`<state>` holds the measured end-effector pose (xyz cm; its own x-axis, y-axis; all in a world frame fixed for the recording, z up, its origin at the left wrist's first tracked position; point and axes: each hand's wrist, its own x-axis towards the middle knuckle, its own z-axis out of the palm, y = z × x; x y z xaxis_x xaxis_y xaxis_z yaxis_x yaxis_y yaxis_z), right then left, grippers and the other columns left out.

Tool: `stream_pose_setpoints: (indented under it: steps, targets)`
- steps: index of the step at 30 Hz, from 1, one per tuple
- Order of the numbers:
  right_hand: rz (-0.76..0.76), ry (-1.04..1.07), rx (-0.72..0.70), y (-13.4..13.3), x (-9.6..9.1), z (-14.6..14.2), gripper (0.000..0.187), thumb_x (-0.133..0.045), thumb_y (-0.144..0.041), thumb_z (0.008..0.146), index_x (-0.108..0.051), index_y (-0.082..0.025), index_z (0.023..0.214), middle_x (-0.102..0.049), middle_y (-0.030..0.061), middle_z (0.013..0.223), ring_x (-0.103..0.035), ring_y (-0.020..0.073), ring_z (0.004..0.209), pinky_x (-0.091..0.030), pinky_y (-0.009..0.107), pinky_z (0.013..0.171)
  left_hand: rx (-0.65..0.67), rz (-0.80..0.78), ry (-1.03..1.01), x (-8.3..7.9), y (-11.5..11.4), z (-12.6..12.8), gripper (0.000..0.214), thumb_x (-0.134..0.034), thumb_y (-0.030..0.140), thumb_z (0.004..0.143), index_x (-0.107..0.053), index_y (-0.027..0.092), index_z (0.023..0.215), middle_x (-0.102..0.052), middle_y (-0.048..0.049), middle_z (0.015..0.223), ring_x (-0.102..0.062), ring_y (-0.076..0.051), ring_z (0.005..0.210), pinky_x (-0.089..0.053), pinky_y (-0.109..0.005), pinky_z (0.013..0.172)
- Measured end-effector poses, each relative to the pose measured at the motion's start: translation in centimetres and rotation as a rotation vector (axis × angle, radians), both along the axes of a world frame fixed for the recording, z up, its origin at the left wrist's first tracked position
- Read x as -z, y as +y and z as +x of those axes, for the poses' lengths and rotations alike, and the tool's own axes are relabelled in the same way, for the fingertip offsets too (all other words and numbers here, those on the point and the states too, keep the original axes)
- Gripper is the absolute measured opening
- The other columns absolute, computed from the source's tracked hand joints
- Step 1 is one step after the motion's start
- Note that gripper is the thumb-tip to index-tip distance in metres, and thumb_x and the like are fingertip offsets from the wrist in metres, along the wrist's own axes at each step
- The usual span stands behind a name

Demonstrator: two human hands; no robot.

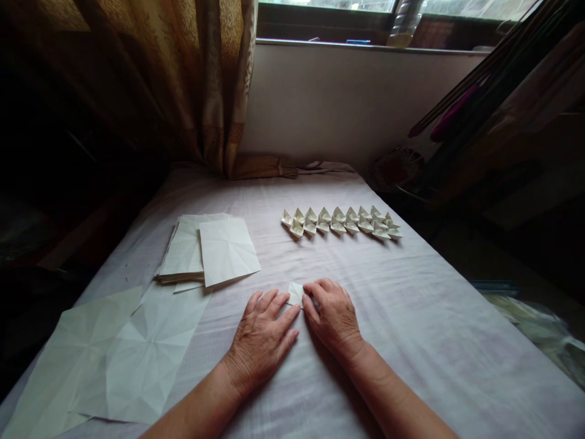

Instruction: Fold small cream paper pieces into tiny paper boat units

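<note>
A small folded piece of white paper point(296, 292) lies on the pale cloth-covered table point(411, 317) between my hands. My left hand point(262, 335) rests flat on the cloth, fingers stretched out, fingertips touching the paper's left edge. My right hand point(331, 314) is curled, its fingertips pressing down on the paper's right side. Farther back, two rows of several small folded paper boats point(340, 222) stand in a line.
A stack of creased white sheets point(205, 250) lies at the left. Larger unfolded creased sheets point(114, 353) lie at the near left. A curtain point(183, 79) hangs behind, below a window sill point(365, 46). Dark clutter stands at the right.
</note>
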<state>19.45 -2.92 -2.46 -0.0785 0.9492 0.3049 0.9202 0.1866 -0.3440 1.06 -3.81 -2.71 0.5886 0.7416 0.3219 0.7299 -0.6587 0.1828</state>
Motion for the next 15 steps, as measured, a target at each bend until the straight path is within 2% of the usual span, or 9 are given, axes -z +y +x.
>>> stream_pose_setpoints:
  steps: [3,6,10,15]
  targets:
    - [0.018,0.032,-0.049,-0.3,0.2,0.6,0.019,-0.05,-0.022,0.091,-0.069,-0.02,0.095,-0.065,0.0068,0.092,-0.057,0.0209,0.088,-0.041,0.032,0.082,0.02,0.014,0.032,0.0,0.0,0.1,0.037,-0.052,0.04,0.094,-0.06,0.025,0.127,-0.061,-0.0046,0.133,-0.046,-0.026,0.13,-0.026,-0.045,0.113]
    - [0.03,0.022,-0.144,-0.5,0.6,1.3,0.027,-0.047,-0.024,0.094,-0.07,-0.022,0.108,-0.065,0.0095,0.113,-0.056,0.023,0.104,-0.04,0.036,0.092,0.044,-0.005,0.054,0.0,-0.1,0.3,0.039,-0.05,0.038,0.096,-0.057,0.023,0.131,-0.061,-0.0053,0.134,-0.046,-0.025,0.131,-0.026,-0.045,0.114]
    - [-0.029,-0.072,-0.222,-0.1,0.8,1.8,0.033,-0.048,-0.033,0.096,-0.066,-0.031,0.123,-0.05,0.0101,0.143,-0.041,0.0299,0.132,-0.034,0.046,0.103,0.045,-0.047,0.054,-0.1,0.0,0.6,0.037,-0.053,0.041,0.094,-0.058,0.028,0.128,-0.059,-0.0028,0.136,-0.049,-0.025,0.127,-0.027,-0.045,0.113]
    - [-0.113,-0.139,-0.26,1.3,0.4,1.7,0.034,-0.046,-0.038,0.098,-0.065,-0.034,0.126,-0.047,0.0112,0.147,-0.036,0.0311,0.138,-0.031,0.049,0.106,0.039,-0.1,0.066,-0.5,0.1,0.7,0.037,-0.053,0.043,0.094,-0.058,0.028,0.127,-0.058,-0.002,0.138,-0.048,-0.025,0.128,-0.025,-0.046,0.114]
